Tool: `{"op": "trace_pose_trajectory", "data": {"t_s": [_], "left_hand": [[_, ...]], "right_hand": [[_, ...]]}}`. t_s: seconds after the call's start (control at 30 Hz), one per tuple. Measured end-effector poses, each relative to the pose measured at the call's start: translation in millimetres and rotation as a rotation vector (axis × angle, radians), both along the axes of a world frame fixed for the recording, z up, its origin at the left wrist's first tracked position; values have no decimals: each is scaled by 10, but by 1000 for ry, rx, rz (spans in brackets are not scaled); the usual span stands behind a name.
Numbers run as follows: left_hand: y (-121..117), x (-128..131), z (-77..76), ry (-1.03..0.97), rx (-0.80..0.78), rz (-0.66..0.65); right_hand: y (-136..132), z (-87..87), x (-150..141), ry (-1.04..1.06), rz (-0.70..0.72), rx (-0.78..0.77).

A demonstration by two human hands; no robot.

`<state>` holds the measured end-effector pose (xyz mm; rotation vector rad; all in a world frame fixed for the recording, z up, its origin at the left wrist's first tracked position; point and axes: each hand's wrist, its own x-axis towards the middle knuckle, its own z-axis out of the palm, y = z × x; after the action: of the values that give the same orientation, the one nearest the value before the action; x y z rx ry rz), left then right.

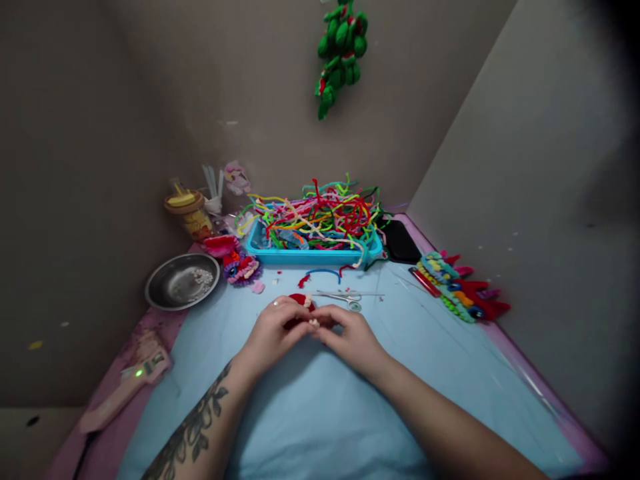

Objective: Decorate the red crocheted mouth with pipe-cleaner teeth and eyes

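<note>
– Holding what, at mid-worktop?

– A red fuzzy piece (301, 298) with a pale edge, toward the near side of the worktop (410, 333). The left hand (279, 327) is curled around it, thumb and fingers nearly closed; part of the piece is hidden beneath.

– State of the right hand (353, 335)?

– Fingers bent, thumb and fingertips drawn together at a small pale bit (314, 323), close against the left fingertips. Cannot tell whether that bit is joined to the red piece.

– Just beyond the hands?

– Scissors (333, 295), lying flat. Past them, a curved blue strand (325, 271).

– Far edge?

– Blue tray (310, 257), heaped with many-coloured fuzzy strands (320, 217), some hanging over its rim. Black flat object (403, 241) beside it, at the far right corner.

– Left edge, far to near?

– Cup (193, 217) at the far left corner; purple-and-red fuzzy figure (241, 268) near the tray; metal bowl (170, 287) with small white pieces (203, 280) inside; pink glue gun (117, 403), green light showing, toward the near left corner.

– Right edge?

– Several bright fuzzy figures (457, 293), lying in a group. Above everything, a green bunch (343, 50) hangs against the wall.
</note>
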<state>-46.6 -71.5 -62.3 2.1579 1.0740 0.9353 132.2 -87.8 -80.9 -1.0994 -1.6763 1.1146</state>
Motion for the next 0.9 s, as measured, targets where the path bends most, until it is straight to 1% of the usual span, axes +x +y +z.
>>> {"op": "trace_pose_trajectory", "data": {"t_s": [0.1, 0.2, 0.3, 0.37, 0.5, 0.6, 0.67, 0.77, 0.83, 0.9], "left_hand": [[17, -12, -15, -11, 57, -34], [34, -25, -47, -11, 154, -68], [40, -28, -84, 16, 235, -85], [38, -24, -97, 49, 252, -87], [28, -3, -77, 99, 208, -64], [17, 5, -41, 122, 136, -42], [19, -13, -15, 124, 93, -44], [53, -91, 16, 106, 73, -31], [95, -164, 10, 105, 68, 38], [144, -230, -30, 126, 38, 126]], "right_hand": [[5, 3, 22, -38, -67, 46], [15, -4, 39, -71, -84, 87], [14, -18, 33, -88, -83, 86], [9, -29, 20, -89, -85, 57], [6, -44, -14, -18, -82, -17], [7, -42, -35, 45, -59, -35], [7, -48, -42, 44, -78, -36], [6, -84, -38, -64, -130, 30], [6, -123, -36, -183, -137, 110], [10, -164, -43, -282, -134, 173]]}}
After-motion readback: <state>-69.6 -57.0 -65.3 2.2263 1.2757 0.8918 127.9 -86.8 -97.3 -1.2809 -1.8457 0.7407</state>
